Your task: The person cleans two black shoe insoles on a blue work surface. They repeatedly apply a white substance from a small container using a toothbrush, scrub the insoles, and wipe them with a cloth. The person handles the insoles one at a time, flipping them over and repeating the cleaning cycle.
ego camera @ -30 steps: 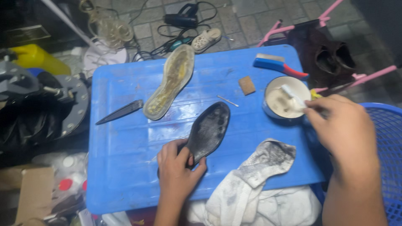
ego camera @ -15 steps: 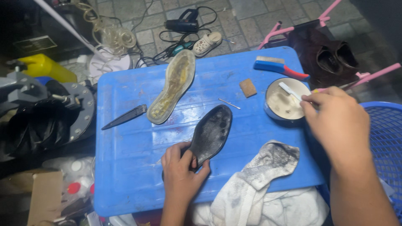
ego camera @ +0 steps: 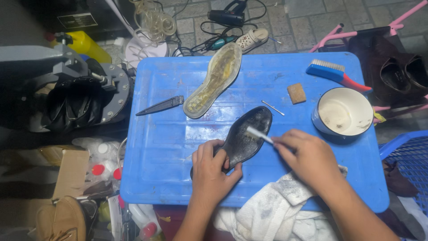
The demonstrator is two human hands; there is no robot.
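A black shoe sole (ego camera: 246,136) lies on the blue plastic table (ego camera: 165,147). My left hand (ego camera: 213,172) grips its near end and holds it down. My right hand (ego camera: 307,158) holds a small white brush (ego camera: 258,134) whose tip rests on the middle of the black sole. A white bowl (ego camera: 343,112) with a pale residue stands to the right of the sole. A second, yellowish sole (ego camera: 214,80) lies farther back on the table.
A dark blade-like tool (ego camera: 160,106), a thin stick (ego camera: 273,107), a tan block (ego camera: 296,93) and a blue-and-red scrub brush (ego camera: 336,76) lie on the table. A stained white cloth (ego camera: 276,214) hangs over the near edge. Dark shoes (ego camera: 403,73) sit at right, cluttered floor at left.
My right hand left the white bowl and moved left with the brush, whose tip is now on the black sole. My left hand stays on the sole.
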